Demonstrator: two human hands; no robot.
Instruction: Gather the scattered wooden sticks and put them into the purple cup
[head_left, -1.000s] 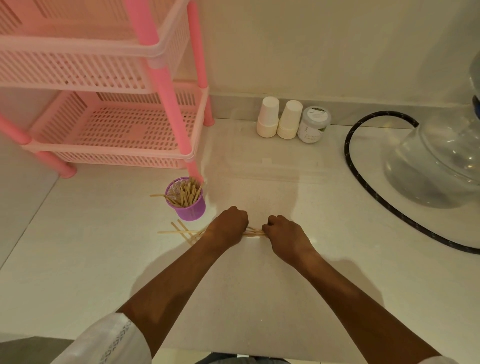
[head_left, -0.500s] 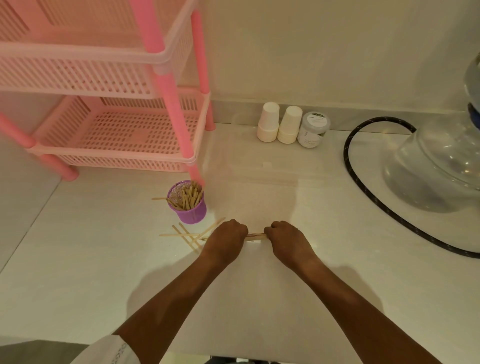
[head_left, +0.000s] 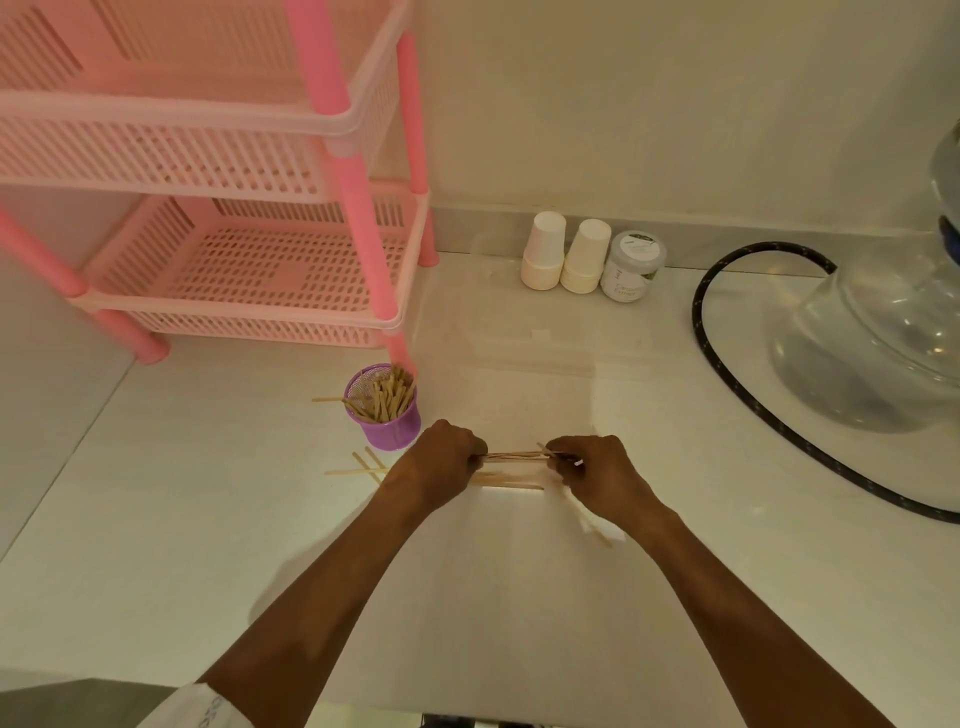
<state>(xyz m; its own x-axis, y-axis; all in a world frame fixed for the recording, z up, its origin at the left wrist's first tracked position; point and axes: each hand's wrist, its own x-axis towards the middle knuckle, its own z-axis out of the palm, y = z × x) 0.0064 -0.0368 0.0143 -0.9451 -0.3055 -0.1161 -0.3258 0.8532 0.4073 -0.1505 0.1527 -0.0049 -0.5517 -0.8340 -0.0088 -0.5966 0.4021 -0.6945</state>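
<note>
we hold a thin bundle of pale wooden sticks (head_left: 517, 456) pinched by its ends in the curled fingers (head_left: 475, 451) of our left hand (head_left: 441, 460) and right hand (head_left: 602, 470), the round purple cup (head_left: 389, 423) just beyond the left fingers, and a slack pinch could spill sticks among the strays (head_left: 358, 472) beneath.

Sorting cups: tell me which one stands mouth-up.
The purple cup, holding sticks; both white cup stacks are upside down.
</note>
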